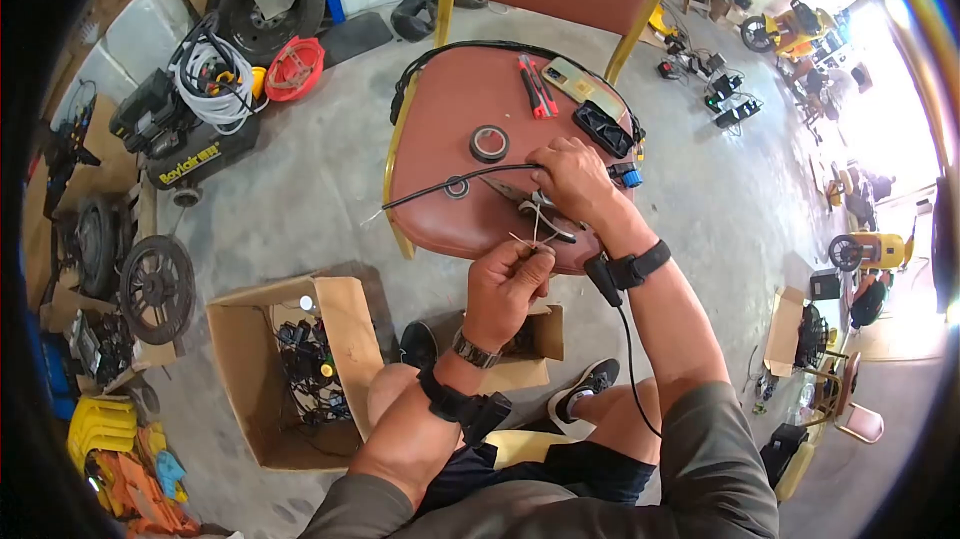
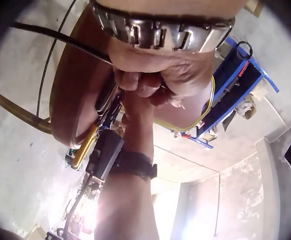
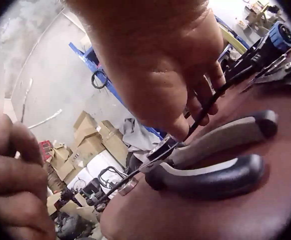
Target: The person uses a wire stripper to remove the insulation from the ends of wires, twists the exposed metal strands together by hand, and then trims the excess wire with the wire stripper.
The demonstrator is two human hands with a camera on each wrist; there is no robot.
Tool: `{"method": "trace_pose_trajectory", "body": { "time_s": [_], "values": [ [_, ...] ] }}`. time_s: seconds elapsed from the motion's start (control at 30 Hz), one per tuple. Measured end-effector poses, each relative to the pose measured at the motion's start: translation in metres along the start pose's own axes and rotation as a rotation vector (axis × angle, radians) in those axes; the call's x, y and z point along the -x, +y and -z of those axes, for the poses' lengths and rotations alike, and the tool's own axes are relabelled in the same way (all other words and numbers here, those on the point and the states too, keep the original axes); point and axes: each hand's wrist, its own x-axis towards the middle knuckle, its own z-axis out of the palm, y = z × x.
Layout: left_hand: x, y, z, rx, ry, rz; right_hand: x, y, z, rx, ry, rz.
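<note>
My left hand [image 1: 510,284] is low over the front of the chair seat, thumb and fingertips pinching a thin whitish wire [image 3: 28,97] whose ends stick out. Beyond it, my right hand [image 1: 578,181] grips a black cable [image 1: 450,182] between thumb and fingers. That cable runs left across the seat to thin bare ends, and on the other side leads toward a blue round connector [image 3: 281,36]. Pliers with grey and black handles [image 3: 210,176] lie on the seat under my right hand. A roll of black tape [image 1: 489,144] and a smaller ring [image 1: 456,188] lie near the cable.
On the red chair seat [image 1: 430,139] also lie a red utility knife [image 1: 537,87], a phone [image 1: 570,79] and a black plastic housing [image 1: 602,129]. Below stands an open cardboard box [image 1: 350,324] of tangled parts, beside a smaller carton [image 1: 545,334]. Wheels and tools line the left.
</note>
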Motion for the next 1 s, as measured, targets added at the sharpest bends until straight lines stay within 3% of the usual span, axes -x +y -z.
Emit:
{"method": "trace_pose_trajectory", "body": {
  "time_s": [0.07,0.27,0.4,0.57,0.7,0.8,1.0],
  "values": [
    [0.000,0.003,0.000,0.014,-0.029,-0.010,-0.004,0.006,-0.002,0.012,0.004,0.006],
    [-0.001,-0.007,-0.005,-0.056,-0.087,-0.013,0.028,0.031,0.079,-0.248,0.271,-0.084],
    [0.004,-0.011,-0.011,-0.018,-0.133,0.080,0.096,0.035,0.133,-0.535,0.408,-0.519],
    [0.016,-0.020,-0.028,-0.100,-0.207,0.087,0.212,0.029,0.130,-0.756,0.588,-0.617],
    [0.029,-0.036,-0.043,-0.242,-0.297,0.126,0.274,0.009,0.094,-0.879,0.530,-0.721],
    [0.035,-0.048,-0.051,-0.287,-0.297,0.097,0.300,-0.003,0.070,-0.851,0.333,-0.859],
    [0.041,-0.067,-0.056,-0.260,-0.221,0.063,0.330,-0.012,0.041,-0.793,0.071,-0.581]
  ]
}}
